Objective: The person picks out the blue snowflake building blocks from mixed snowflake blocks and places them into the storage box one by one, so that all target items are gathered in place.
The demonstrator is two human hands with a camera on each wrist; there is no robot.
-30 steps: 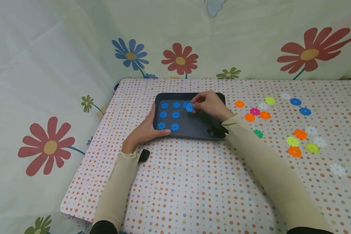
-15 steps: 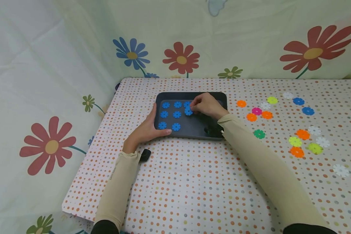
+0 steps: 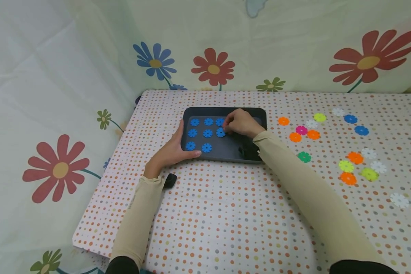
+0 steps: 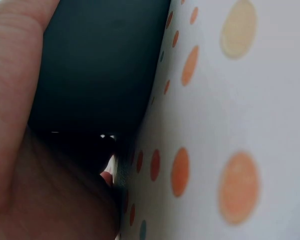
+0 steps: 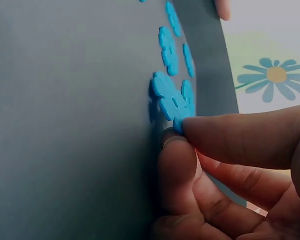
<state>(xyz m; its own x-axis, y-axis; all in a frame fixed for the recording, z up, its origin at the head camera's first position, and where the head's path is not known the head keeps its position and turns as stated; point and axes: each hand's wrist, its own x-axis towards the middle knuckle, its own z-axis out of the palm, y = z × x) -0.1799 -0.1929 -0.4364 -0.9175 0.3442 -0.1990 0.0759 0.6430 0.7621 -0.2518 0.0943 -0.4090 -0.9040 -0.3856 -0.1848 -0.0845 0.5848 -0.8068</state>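
Note:
A dark grey baking tray [image 3: 226,156] lies on the table, with blue notched flower-shaped discs set in rows over its left part. My left hand [image 3: 172,150] holds the tray's left front corner, thumb along the front rim; in the left wrist view the palm lies close against the dark tray wall [image 4: 99,65]. Inside the tray, my right hand [image 3: 241,122] pinches a blue disc [image 3: 220,132] between thumb and forefinger, just below the top-row disc [image 3: 219,121]. The right wrist view shows that pinched disc [image 5: 170,97] tilted, one edge close to the tray floor.
Loose discs in orange, pink, yellow, white, green and blue lie scattered right of the tray, among them a green disc [image 3: 304,157] and a blue disc [image 3: 361,130]. Behind the dotted table [image 3: 205,213] hangs a flower-printed cloth [image 3: 294,45].
My right hand has brought the blue disc toward me and down, from over the top row to the second row. The left hand stays at the tray's corner.

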